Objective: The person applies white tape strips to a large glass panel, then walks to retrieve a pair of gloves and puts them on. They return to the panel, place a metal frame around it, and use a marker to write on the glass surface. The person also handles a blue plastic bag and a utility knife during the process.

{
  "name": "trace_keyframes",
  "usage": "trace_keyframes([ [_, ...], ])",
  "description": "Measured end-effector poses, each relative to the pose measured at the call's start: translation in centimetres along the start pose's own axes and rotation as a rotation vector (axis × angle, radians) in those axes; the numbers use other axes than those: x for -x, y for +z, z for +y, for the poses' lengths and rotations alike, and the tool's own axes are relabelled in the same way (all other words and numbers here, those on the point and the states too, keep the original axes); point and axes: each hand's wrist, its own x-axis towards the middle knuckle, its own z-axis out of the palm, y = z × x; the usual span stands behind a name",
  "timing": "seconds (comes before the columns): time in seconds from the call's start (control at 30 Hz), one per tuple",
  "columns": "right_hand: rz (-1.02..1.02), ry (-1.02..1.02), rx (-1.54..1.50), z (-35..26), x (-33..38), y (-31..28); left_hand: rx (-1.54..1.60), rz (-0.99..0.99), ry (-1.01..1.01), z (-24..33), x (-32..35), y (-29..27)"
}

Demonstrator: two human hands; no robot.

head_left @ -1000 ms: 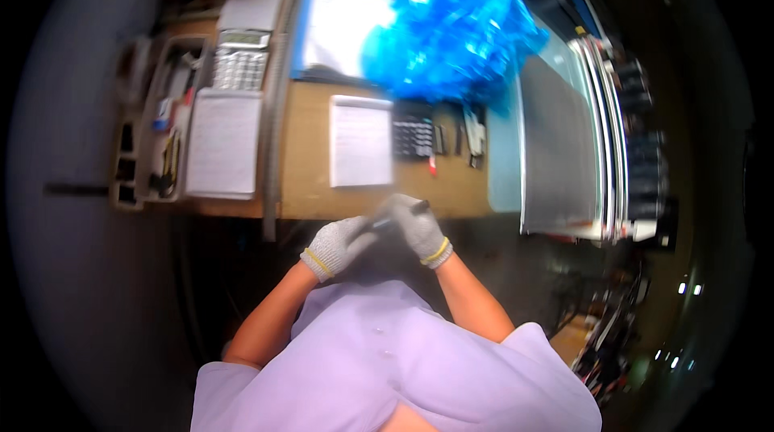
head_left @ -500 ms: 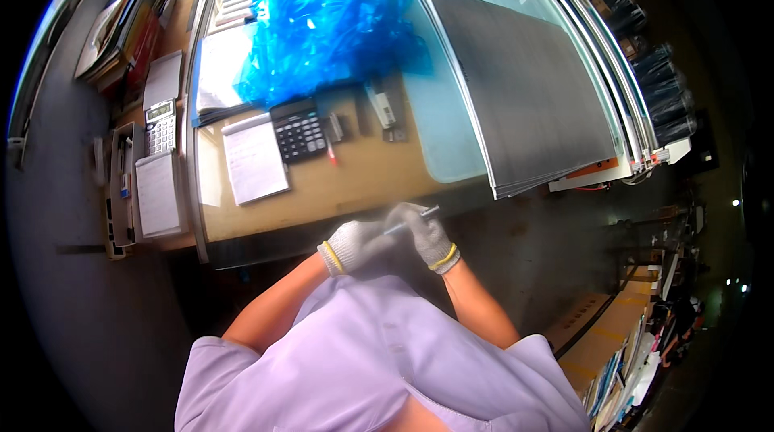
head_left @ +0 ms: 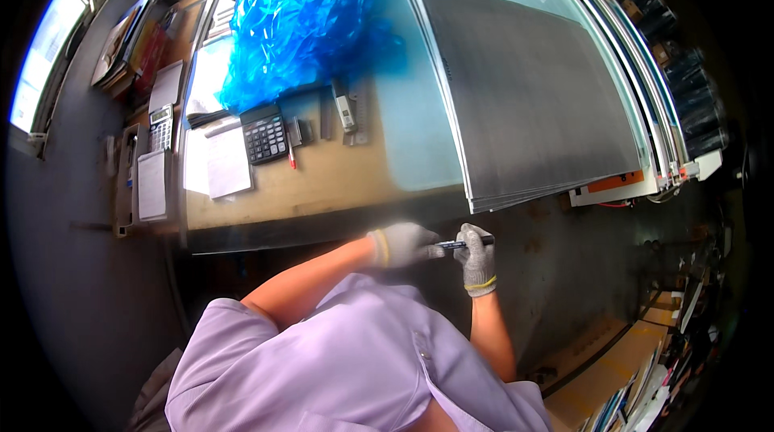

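Note:
A dark marker pen (head_left: 454, 245) with pale lettering lies level between my gloved hands, just off the table's front edge. My left hand (head_left: 405, 244), in a light knit glove, is closed on the pen's left end; its fingers are somewhat blurred. Thumb and fingers of my right hand (head_left: 477, 258), gloved alike with a yellow cuff band, pinch the pen nearer its right end, which sticks out past them. Beyond the right hand, a stack of large dark grey sheets (head_left: 532, 93) lies on the table, its near corner overhanging the edge.
Crumpled blue plastic film (head_left: 298, 29) covers the table's far middle. Nearer lie a black calculator (head_left: 265, 135), a notepad (head_left: 229, 163), a red-tipped pen (head_left: 292, 158) and a utility knife (head_left: 344, 112). White rails (head_left: 637, 69) line the right side. Flat cardboard (head_left: 601, 359) stands at lower right.
Both hands and the pen have shifted right, and the hands are farther apart along the pen. The view has turned, so the table items sit farther left.

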Motion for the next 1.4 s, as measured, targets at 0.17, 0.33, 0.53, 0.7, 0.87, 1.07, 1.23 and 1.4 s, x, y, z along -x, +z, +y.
trace_keyframes([
  [0.17, -0.033, -0.084, -0.134, 1.5, -2.6, -0.9, -0.001, 0.036, -0.022, 1.3, -1.4, -1.2],
  [0.33, -0.201, -0.193, 0.19, 0.2, -4.3, -0.1, -0.018, 0.054, -0.072, 1.6, -2.1, -2.5],
  [0.53, -0.41, -0.06, 0.198, -1.1, -6.2, 3.3, 0.037, 0.152, -0.182, 1.3, 0.3, -4.0],
  [0.7, -0.603, -0.04, 0.26, 3.3, -7.9, 5.0, 0.053, 0.298, -0.254, -0.8, 4.5, -3.1],
  [0.87, -0.664, 0.005, 0.244, 5.0, -7.5, 7.3, 0.059, 0.517, -0.436, -4.8, 10.8, -2.4],
  [1.07, -0.471, -0.038, 0.352, 5.6, -7.5, 5.8, 0.295, 1.052, -0.521, -11.6, 18.3, -4.3],
  [1.23, -0.241, 0.125, 0.355, 6.2, -5.5, 7.0, 0.079, 1.372, -0.631, -19.4, 25.7, -7.3],
  [1.4, -0.126, 0.168, 0.309, 8.4, -2.2, 11.5, -0.155, 1.805, -1.127, -24.4, 40.3, -14.0],
])
